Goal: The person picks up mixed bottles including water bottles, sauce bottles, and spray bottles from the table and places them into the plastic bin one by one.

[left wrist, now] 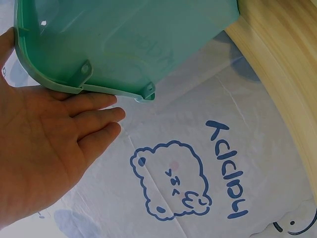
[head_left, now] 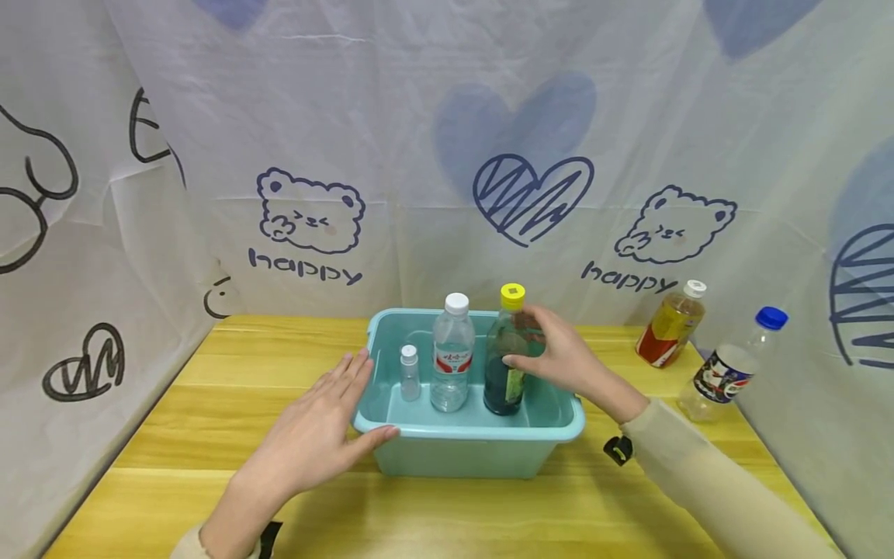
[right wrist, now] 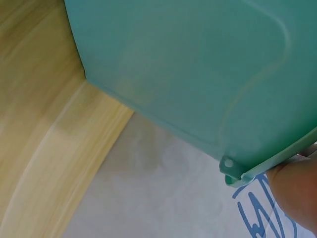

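A teal plastic basin (head_left: 461,458) stands on the wooden table. Inside it, upright, are a small clear bottle (head_left: 410,380) with a white cap, a larger clear water bottle (head_left: 452,334) with a red-and-white label, and a yellow-capped bottle (head_left: 497,384) of dark liquid. My right hand (head_left: 559,353) grips the yellow-capped bottle, thumb in front and fingers round its far side. At the basin's left end, my left hand (head_left: 314,427) rests against the rim with its fingers straight. The left wrist view shows that palm (left wrist: 44,148) just below the rim (left wrist: 54,87).
To the right on the table (head_left: 279,380) stand a bottle of amber drink (head_left: 670,330) with a white cap and a clear bottle (head_left: 726,376) with a blue cap and dark label. A white printed cloth (head_left: 419,256) hangs behind and at both sides.
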Tool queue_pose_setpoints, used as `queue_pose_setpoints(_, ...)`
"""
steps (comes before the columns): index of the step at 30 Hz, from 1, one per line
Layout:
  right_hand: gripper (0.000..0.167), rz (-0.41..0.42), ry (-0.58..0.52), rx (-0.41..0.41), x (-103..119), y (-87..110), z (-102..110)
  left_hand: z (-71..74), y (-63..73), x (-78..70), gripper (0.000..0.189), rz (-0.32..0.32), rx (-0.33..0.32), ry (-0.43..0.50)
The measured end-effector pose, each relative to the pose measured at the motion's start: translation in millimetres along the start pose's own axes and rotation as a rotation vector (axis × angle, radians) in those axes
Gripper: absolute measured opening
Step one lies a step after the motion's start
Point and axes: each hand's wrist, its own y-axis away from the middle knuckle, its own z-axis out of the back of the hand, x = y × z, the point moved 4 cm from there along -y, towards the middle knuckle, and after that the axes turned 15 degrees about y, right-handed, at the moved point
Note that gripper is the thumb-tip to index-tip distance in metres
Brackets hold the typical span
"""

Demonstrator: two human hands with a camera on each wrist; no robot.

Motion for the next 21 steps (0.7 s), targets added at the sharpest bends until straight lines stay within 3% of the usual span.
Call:
queue_pose_setpoints(14,0.087,-0.069,0.073,-0.073,-3.0,4.5,2.4,1.5,-0.5,-0.7,0.107,0.002,0.001,0.001)
queue_pose_setpoints(21,0.086,-0.056,0.029,-0.084,-6.0,6.6,5.4,1.0,-0.6,0.2,0.106,0.001,-0.001,0.004)
